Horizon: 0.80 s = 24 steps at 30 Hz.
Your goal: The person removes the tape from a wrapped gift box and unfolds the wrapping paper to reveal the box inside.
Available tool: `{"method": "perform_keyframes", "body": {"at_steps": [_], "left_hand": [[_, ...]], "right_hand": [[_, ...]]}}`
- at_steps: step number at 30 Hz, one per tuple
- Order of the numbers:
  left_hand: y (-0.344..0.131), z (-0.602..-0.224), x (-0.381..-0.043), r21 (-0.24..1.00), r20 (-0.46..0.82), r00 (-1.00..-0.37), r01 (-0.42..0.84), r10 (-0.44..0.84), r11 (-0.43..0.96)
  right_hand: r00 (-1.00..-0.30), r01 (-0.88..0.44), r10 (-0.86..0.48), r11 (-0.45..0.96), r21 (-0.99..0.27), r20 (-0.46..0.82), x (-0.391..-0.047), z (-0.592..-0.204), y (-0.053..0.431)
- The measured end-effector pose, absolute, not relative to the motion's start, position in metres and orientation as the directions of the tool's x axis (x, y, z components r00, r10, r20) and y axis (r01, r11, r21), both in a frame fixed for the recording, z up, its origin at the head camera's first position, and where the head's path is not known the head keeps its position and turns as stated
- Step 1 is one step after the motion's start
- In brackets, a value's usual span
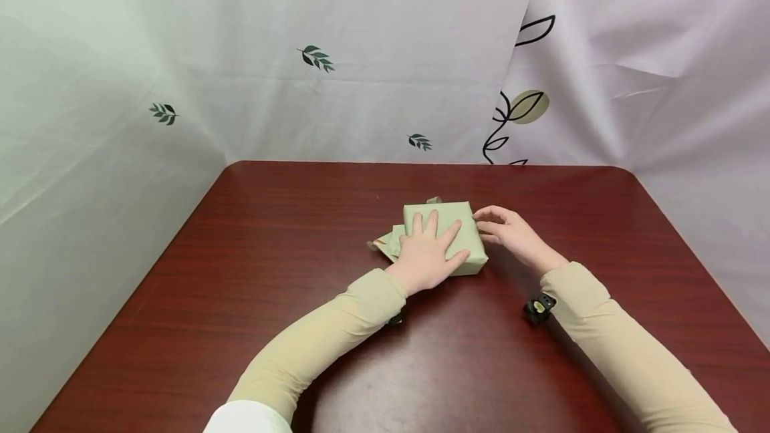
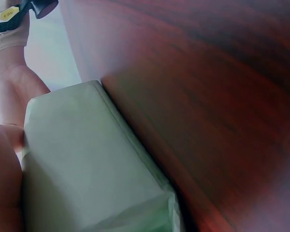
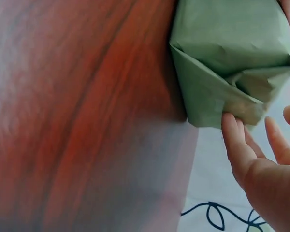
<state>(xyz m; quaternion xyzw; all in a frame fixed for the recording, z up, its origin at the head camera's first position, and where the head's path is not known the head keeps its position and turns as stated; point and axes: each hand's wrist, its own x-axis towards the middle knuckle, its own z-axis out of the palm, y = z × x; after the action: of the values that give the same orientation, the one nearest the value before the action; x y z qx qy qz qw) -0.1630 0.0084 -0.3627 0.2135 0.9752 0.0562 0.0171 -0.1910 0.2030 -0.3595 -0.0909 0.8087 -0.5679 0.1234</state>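
A box wrapped in pale green paper (image 1: 472, 239) lies on the table, its broad face up. My left hand (image 1: 424, 260) rests on top of it with the fingers spread. At the box's right end, my right hand (image 1: 520, 239) touches the paper with loosely bent fingers. In the right wrist view, fingertips (image 3: 229, 121) press a folded flap (image 3: 203, 94) on that end, where the paper is creased into a pointed fold. On the left, a loose end of paper (image 1: 390, 243) sticks out from the box. The left wrist view shows the box's smooth long side (image 2: 87, 154).
The dark red wooden table (image 1: 271, 239) reaches back to a pale fabric backdrop (image 1: 361, 105) with leaf prints. Behind the box a small translucent scrap (image 1: 434, 200) shows. A black wrist camera (image 1: 538, 308) hangs under the right sleeve.
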Motion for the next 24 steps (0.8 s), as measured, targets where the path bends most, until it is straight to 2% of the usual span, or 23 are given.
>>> {"method": "perform_keyframes", "body": {"at_steps": [4, 8, 11, 16, 24], "left_hand": [[0.010, -0.365, -0.164, 0.121, 0.000, -0.910, 0.412, 0.415, 0.903], [0.011, -0.368, -0.164, 0.118, 0.005, -0.912, 0.407, 0.410, 0.906], [0.011, -0.368, -0.164, 0.112, 0.012, -0.913, 0.406, 0.407, 0.907], [0.010, -0.368, -0.164, 0.118, 0.022, -0.913, 0.407, 0.408, 0.906], [0.010, -0.365, -0.165, 0.115, 0.006, -0.912, 0.409, 0.411, 0.905]], "right_hand": [[-0.961, -0.039, -0.265, 0.412, -0.910, -0.079, -0.191, -0.355, 0.206], [-0.973, -0.121, -0.231, 0.596, -0.794, -0.026, -0.190, -0.350, 0.203], [-0.972, -0.184, -0.235, 0.679, -0.711, 0.027, -0.187, -0.349, 0.199], [-0.970, -0.225, -0.226, 0.722, -0.654, 0.084, -0.187, -0.352, 0.192], [-0.979, -0.189, -0.192, 0.728, -0.659, 0.068, -0.191, -0.354, 0.188]]}}
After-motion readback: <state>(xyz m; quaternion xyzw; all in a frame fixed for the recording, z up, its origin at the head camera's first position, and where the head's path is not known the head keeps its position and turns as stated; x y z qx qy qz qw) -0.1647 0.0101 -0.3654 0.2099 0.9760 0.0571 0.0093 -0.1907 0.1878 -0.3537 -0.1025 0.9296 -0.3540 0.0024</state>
